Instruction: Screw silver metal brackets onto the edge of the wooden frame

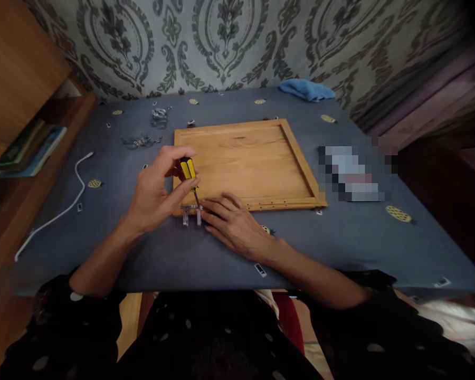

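A wooden framed panel [245,158], perhaps a cabinet door, lies flat on the table. At its front left edge sits a metal hinge [192,212], its two arms sticking out towards me. My left hand [154,182] grips a screwdriver [189,170] by its yellow and black handle. The shaft points down, slightly tilted, to the hinge's right side; what the tip touches is too small to tell. Just right of the hinge, my right hand [235,224] rests on the panel's front rail, fingers stretched out, fingertips close to the shaft. Several small holes run along that rail.
Behind to the left lie small metal pieces [142,141] and another hinge-like part [159,117]. A white cable [81,182] trails along the left side. At the back right is a blue cloth [306,89]; a blurred-out item [352,171] lies right of the panel. A wooden shelf [75,111] borders the left.
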`<state>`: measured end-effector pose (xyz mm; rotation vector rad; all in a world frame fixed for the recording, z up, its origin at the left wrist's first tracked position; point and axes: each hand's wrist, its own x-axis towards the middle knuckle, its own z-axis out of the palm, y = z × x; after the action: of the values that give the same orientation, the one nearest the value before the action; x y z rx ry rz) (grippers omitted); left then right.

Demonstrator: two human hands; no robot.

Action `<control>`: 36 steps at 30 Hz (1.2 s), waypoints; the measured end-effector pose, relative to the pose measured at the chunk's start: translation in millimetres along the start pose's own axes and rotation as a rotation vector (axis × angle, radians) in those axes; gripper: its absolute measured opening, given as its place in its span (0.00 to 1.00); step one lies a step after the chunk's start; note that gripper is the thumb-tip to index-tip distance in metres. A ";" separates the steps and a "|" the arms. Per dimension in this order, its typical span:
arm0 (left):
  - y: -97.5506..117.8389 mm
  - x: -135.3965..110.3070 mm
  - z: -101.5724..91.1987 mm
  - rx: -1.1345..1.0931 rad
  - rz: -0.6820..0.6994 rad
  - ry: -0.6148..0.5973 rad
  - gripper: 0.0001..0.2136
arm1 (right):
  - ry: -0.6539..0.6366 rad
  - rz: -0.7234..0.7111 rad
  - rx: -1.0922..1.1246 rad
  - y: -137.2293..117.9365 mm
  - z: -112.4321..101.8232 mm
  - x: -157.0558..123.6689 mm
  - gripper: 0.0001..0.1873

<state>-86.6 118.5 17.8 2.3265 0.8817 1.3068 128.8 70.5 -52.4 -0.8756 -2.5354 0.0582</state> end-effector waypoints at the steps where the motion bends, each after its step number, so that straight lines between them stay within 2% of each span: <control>1: -0.3 -0.3 0.2 -0.001 -0.001 0.001 0.17 | -0.006 0.002 -0.001 -0.1 0.2 0.1 0.17; 7: -1.8 -2.0 0.9 -0.001 0.023 -0.008 0.19 | 0.019 -0.012 -0.017 -0.3 0.6 -0.1 0.17; 13: -0.5 -1.2 0.7 0.012 0.045 -0.011 0.20 | -0.022 0.012 -0.009 -0.2 -0.2 -0.1 0.18; 36: 2.5 -2.1 0.0 0.049 0.009 -0.024 0.17 | -0.063 0.019 0.020 1.5 -2.3 -0.5 0.19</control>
<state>-86.6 115.2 17.8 2.3813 0.9062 1.2725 130.9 71.2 -50.9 -0.9029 -2.5801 0.1184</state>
